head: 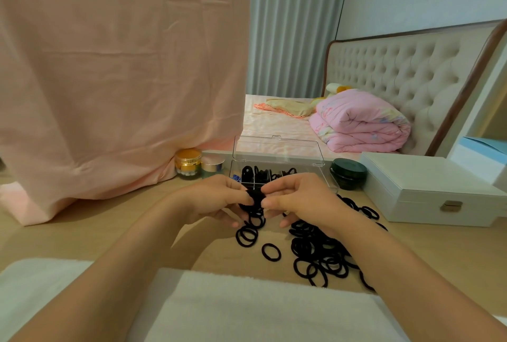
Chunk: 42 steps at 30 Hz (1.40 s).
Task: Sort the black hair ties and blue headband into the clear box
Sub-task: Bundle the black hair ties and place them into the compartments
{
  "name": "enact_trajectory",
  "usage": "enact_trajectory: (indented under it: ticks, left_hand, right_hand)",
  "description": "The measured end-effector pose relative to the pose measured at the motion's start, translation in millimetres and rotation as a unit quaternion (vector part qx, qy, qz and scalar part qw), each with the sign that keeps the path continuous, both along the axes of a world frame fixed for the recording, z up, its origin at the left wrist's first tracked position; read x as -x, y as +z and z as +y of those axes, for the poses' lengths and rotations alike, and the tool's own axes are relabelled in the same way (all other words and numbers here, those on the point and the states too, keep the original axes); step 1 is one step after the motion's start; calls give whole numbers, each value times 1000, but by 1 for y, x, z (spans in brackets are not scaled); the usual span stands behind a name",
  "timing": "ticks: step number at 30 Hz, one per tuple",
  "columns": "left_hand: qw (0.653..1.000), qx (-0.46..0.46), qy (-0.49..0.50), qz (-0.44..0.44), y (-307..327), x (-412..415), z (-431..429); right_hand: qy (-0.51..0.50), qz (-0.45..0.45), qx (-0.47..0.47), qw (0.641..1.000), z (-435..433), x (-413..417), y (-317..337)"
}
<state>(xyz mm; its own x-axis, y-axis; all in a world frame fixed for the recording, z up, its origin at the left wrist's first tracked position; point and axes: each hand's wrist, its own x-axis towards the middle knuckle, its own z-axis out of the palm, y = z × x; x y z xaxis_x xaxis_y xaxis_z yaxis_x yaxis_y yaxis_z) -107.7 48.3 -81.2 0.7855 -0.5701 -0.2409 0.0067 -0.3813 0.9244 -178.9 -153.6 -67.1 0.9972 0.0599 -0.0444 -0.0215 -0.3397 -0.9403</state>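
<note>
My left hand (219, 199) and my right hand (299, 199) meet above the wooden table and pinch a small bunch of black hair ties (254, 200) between their fingertips. Just behind them stands the clear box (277, 159) with its lid raised; its compartments hold several black hair ties (260, 173). A bit of the blue headband (236, 177) shows at the box's left end, mostly hidden by my left hand. A loose pile of black hair ties (315, 251) lies on the table under and right of my right hand, with single ones (271, 252) to its left.
A white jewellery case (422, 190) stands at the right, a dark green jar (348, 173) beside it. A gold jar (188, 163) and a silver-lidded jar (212, 166) stand left of the box. Pink cloth (109, 81) hangs at the left. A white towel (247, 308) lies near me.
</note>
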Motion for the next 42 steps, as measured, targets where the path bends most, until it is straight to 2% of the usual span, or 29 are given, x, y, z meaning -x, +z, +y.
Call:
enact_trajectory:
  ticks: [2, 4, 7, 10, 11, 13, 16, 20, 22, 24, 26, 28, 30, 35, 40, 42]
  left_hand:
    - [999, -16, 36, -23, 2, -3, 6]
    - [996, -42, 67, -50, 2, -7, 13]
    - [991, -86, 73, -73, 2, -11, 21]
    - [988, -118, 67, -75, 1, -12, 23]
    - [987, -128, 66, -75, 1, -12, 23]
    - [985, -143, 66, -76, 1, -13, 23]
    - [982, -153, 69, -86, 0, -14, 23]
    - [981, -151, 71, -95, -4, -13, 18]
    - [981, -147, 74, -105, -6, -13, 16]
    - [978, -148, 76, -124, -7, -12, 14]
    - [976, -144, 81, -139, -8, -12, 11]
    - [976, -142, 81, -147, -10, -11, 7]
    - [977, -134, 66, -150, -10, -8, 2]
    - [994, -37, 16, -102, -2, 0, -5]
    - [999, 43, -12, -18, 4, 4, -1]
    - [999, 43, -9, -31, 4, 7, -3]
  right_hand:
    - [-9, -21, 26, 999, 2, -2, -1]
    - [-27, -62, 145, 987, 6, -7, -7]
    - [1, -103, 337, 936, 17, -18, -17]
    - [65, -87, 482, 870, 29, -29, -22]
    - [81, -81, 513, 851, 31, -32, -23]
    - [93, -63, 535, 837, 34, -38, -25]
    - [102, -39, 542, 833, 34, -42, -25]
    - [109, -68, 540, 832, 26, -38, -26]
    - [130, -59, 519, 843, 19, -34, -25]
    - [131, -42, 420, 897, 11, -29, -17]
    - [129, -21, 258, 957, 7, -21, -5]
    - [143, 1, 98, 985, 7, -13, 5]
    - [146, 11, 5, 989, 10, -9, 8]
    - [40, -12, 90, 995, 12, -16, -4]
    - [-31, -67, 174, 982, 17, -18, -8]
    - [-42, -88, 196, 976, 17, -19, -8]
